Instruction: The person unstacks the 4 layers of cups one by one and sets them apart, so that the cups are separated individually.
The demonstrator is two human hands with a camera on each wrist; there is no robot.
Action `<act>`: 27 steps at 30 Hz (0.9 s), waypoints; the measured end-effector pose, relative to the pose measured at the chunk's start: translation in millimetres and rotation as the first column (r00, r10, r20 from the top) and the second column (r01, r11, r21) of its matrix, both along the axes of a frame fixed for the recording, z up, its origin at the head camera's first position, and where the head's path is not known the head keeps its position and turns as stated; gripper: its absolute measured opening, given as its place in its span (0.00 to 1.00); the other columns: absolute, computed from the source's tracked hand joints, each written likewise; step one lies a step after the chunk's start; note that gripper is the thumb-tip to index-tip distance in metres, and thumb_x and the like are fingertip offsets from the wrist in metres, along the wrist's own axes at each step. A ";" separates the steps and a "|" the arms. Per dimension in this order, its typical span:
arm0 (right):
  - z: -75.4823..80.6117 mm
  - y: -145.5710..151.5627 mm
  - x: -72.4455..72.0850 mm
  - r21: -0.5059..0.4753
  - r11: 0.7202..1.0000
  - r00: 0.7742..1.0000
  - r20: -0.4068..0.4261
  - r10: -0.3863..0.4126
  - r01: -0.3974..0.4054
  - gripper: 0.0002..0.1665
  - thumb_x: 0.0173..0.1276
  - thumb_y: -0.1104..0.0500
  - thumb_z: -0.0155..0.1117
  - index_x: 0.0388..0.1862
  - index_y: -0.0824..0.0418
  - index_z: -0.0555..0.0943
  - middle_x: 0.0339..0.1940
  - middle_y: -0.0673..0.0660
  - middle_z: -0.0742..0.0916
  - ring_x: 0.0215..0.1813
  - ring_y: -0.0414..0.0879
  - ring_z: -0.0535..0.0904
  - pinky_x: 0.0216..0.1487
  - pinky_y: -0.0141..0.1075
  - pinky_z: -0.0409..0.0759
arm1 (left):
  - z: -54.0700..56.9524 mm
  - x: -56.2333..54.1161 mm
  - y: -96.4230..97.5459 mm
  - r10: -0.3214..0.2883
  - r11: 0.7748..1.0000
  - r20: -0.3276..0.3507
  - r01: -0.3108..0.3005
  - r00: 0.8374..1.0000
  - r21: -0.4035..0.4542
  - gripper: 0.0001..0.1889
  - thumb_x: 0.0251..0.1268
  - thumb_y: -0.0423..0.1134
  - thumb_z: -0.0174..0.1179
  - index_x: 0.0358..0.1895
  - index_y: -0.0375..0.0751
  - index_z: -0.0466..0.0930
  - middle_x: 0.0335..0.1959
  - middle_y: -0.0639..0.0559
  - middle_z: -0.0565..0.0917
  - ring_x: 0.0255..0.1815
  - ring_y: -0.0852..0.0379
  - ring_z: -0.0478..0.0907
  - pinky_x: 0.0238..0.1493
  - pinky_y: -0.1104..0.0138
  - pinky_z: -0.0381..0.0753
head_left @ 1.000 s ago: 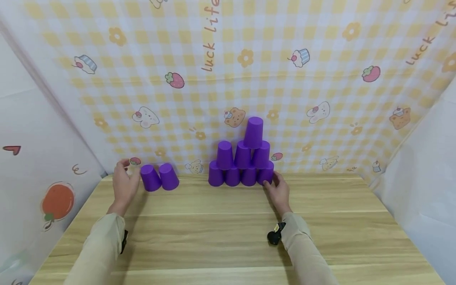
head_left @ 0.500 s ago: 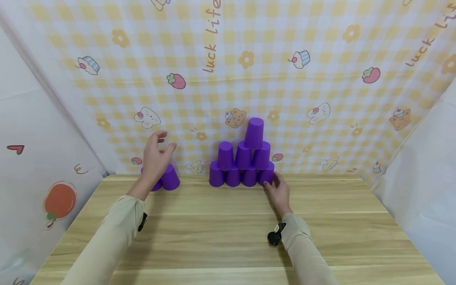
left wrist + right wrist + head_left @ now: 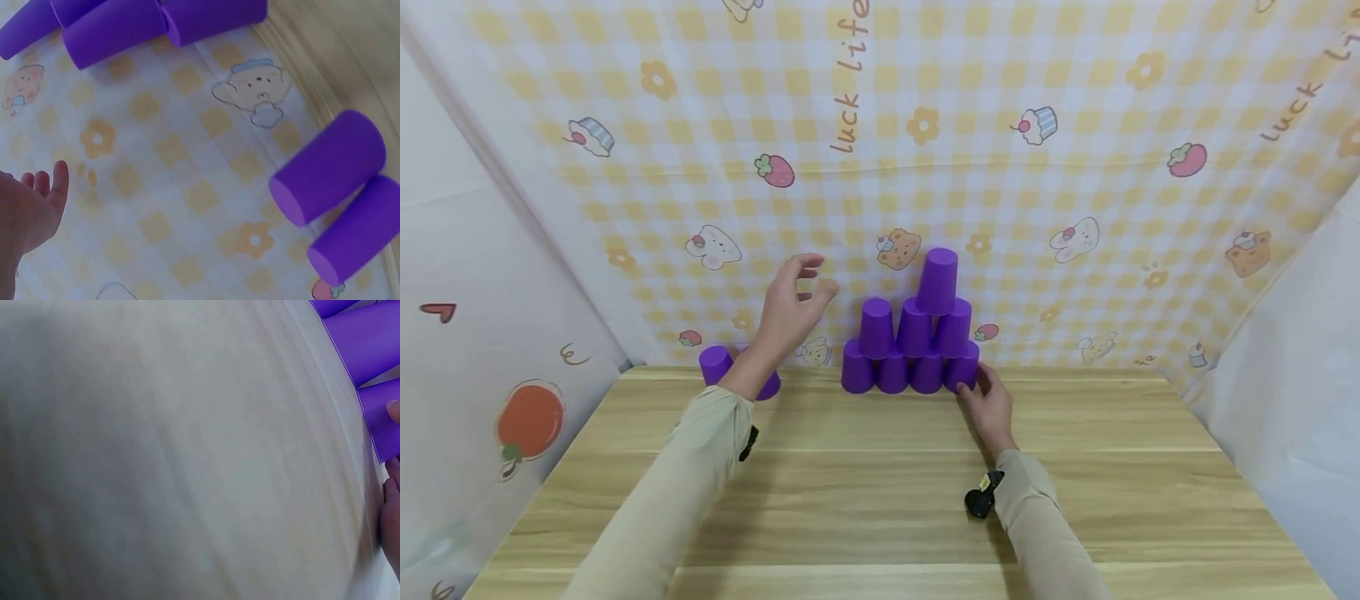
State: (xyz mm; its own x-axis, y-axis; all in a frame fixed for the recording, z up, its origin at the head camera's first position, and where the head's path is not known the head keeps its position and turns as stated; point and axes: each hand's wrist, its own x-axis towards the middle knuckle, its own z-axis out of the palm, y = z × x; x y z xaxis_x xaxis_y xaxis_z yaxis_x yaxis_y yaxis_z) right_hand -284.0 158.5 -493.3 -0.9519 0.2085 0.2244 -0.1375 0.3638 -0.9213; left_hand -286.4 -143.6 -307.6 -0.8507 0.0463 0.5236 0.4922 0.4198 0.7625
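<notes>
Near the far-left corner of the table (image 3: pixel 880 492), by its far edge, a purple left cup (image 3: pixel 715 362) stands mouth-down. Just beside it is a neighbouring cup (image 3: pixel 328 167), mostly hidden behind the left arm (image 3: pixel 692 450) in the head view but plain from the left wrist.

Further right, the left hand (image 3: pixel 793 304) hangs in the air, fingers loosely bent, thumb apart, holding nothing. By the middle of the far edge rises the pyramid (image 3: pixel 914 327): four cups below, three above, and a top cup (image 3: pixel 937 282) bridging the middle and right ones. The step in hand looks like filling the third row; the next move probably calls for the left hand to pinch one of the pair and set it left of the top cup without nudging it.

At the pyramid's right end, the right hand (image 3: pixel 991 408) holds the end cup (image 3: pixel 961 367) low, thumb in front, apparently steadying the base. Its fingers are partly hidden behind that cup and cut off in the right wrist view, where a pale blur fills most of the rest.
</notes>
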 end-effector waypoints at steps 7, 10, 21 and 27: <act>-3.1 -0.4 -1.2 -0.031 1.000 1.000 -0.009 0.003 -0.003 0.31 0.61 0.67 0.63 0.63 0.71 0.66 0.60 0.69 0.74 0.63 0.58 0.68 0.65 0.41 0.66 | -0.3 -7.1 30.7 -0.067 0.998 0.011 0.067 0.998 0.006 0.24 0.60 0.38 0.61 0.59 0.35 0.68 0.58 0.43 0.72 0.57 0.45 0.68 0.51 0.52 0.75; -3.8 0.0 -2.3 -0.025 1.000 1.000 -0.016 -0.003 0.003 0.31 0.61 0.67 0.63 0.63 0.71 0.66 0.60 0.69 0.74 0.63 0.58 0.68 0.64 0.41 0.66 | 0.8 -11.0 43.9 -0.078 0.997 -0.007 0.078 0.997 0.008 0.24 0.59 0.36 0.62 0.58 0.34 0.68 0.58 0.43 0.72 0.57 0.44 0.69 0.51 0.52 0.75; -4.7 2.7 -3.5 0.025 1.000 0.999 -0.028 -0.018 0.019 0.31 0.61 0.66 0.63 0.62 0.70 0.67 0.59 0.68 0.75 0.62 0.57 0.70 0.64 0.41 0.66 | 1.9 -27.6 91.5 -0.099 0.995 -0.013 0.098 0.995 -0.035 0.26 0.58 0.36 0.64 0.58 0.32 0.68 0.57 0.42 0.73 0.55 0.46 0.70 0.52 0.56 0.74; -5.6 2.4 -4.4 0.014 1.000 1.000 -0.024 -0.016 0.016 0.30 0.62 0.66 0.63 0.63 0.69 0.67 0.60 0.67 0.75 0.62 0.56 0.70 0.65 0.40 0.65 | 8.0 -32.8 114.4 -0.105 0.991 0.039 0.107 0.994 -0.075 0.28 0.58 0.39 0.64 0.60 0.34 0.66 0.57 0.42 0.73 0.56 0.48 0.71 0.56 0.61 0.71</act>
State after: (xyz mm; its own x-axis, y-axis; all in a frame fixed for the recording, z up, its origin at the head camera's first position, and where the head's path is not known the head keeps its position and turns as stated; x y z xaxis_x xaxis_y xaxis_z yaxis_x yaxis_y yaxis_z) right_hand -288.4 160.8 -498.9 -0.9429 0.2205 0.2498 -0.1532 0.3789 -0.9127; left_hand -319.2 -29.2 -299.7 -0.8563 0.1764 0.4855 0.5111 0.4248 0.7472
